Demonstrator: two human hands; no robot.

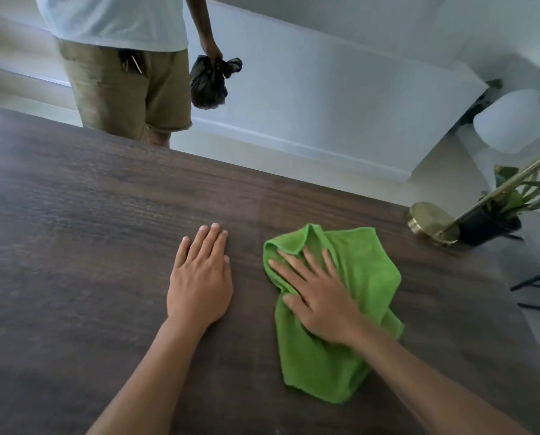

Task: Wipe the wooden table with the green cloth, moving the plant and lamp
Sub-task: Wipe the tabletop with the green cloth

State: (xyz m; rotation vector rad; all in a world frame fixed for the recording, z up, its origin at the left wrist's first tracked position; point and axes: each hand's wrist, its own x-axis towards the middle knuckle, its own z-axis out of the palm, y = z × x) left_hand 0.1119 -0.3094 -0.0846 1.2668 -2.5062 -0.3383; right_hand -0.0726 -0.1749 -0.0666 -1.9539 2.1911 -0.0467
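Right hand (320, 299) lies palm down on the green cloth (367, 271), fingers straight and spread, pressing it flat against the wooden table (74, 221) without curling round it. One fold of fabric rises over the fingertips. Taking the middle of the view as a clock face with twelve at the far edge, the cloth sits at about five o'clock, crumpled, on the near right part of the tabletop, its longer side running from near to far.

At nine o'clock of the cloth, a little apart from it, the left hand (199, 277) rests on bare wood, also palm down, fingers straight and held close together, holding nothing. Both forearms reach in from six o'clock.

At about two o'clock of the cloth, well clear of it, the lamp (428, 222) stands by the table's far right corner: a round brass base, a thin brass stem slanting up toward two o'clock, and a blurred white shade above. Just beside the base, at its three o'clock, is the plant (513, 200) in a dark pot; whether pot and base touch I cannot tell.

Beyond the far edge, at eleven o'clock, a second person (121, 58) in a white shirt and khaki shorts stands holding a black bag (207, 84). Behind runs a white wall (325, 89).
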